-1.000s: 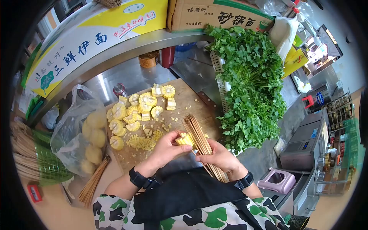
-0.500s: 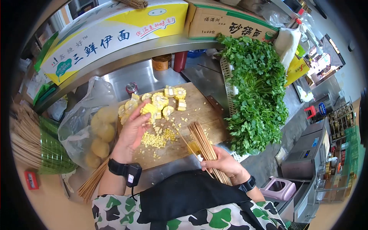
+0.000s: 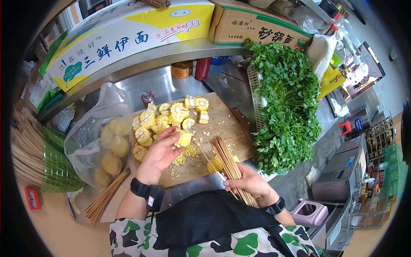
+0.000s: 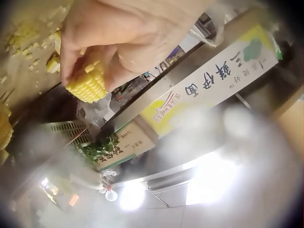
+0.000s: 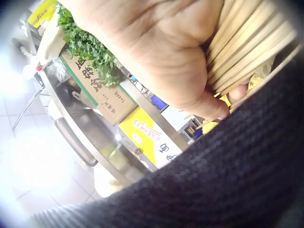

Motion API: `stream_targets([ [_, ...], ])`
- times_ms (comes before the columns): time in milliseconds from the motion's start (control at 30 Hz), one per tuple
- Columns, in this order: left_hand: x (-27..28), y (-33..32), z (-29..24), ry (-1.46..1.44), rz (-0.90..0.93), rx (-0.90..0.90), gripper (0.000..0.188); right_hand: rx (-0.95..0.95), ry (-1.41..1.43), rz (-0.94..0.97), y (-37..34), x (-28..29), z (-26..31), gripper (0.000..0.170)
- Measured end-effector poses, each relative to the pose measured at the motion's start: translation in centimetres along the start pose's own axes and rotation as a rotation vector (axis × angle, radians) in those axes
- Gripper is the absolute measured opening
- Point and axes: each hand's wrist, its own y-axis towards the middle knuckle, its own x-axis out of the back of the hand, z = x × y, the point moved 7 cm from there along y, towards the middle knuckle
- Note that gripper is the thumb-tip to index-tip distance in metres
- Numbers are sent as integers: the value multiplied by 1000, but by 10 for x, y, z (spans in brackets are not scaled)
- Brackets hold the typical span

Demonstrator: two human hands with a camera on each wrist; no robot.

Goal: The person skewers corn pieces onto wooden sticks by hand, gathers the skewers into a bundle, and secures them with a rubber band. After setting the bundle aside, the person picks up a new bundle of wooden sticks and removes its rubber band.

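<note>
A: And back comes the left hand! Half a second ago it was out over the pile; now it's drawn in towards the body with a chunk of corn.

B: That looks like the fetch done, I'd say: the chunk is off the pile and nearer the sticks.

A: Where exactly is it?

B: Up over the board, above the loose kernels, between the pile and the sticks. One stick slants out of the bundle, its tip just beside the chunk. Touching or not? I can't tell.

A: And the grip?

B: A narrow one on the left: thumb and fingers pinch the chunk by its sides, and the wrist view shows its rows of kernels facing out below the fingertips.

A: Over to the right hand, then, which has barely shifted!

B: Curled around the bundle, thumb laid across the front, sticks fanning up and away. Some fingers are hidden behind.

A: And the second chunk, low beside the bundle?

B: Partly covered by the sticks. Whether it's threaded on one or simply behind them, I can't tell.
</note>
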Motion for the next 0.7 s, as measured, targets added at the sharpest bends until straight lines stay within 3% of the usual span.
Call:
stream_targets([
  [100, -19, -3, 1, -76, 96, -24, 29, -11, -1, 15, 0, -1, 1, 35],
  [200, -18, 0, 2, -120, 56, -74, 29, -13, -2, 19, 0, -3, 2, 34],
  [300, -34, -6, 0, -170, 137, -8, 28, -28, -23, 22, -1, -3, 4, 33],
  [700, -42, -20, -4, 54, 106, -166, 34, -20, -40, 52, 3, -1, -1, 30],
])
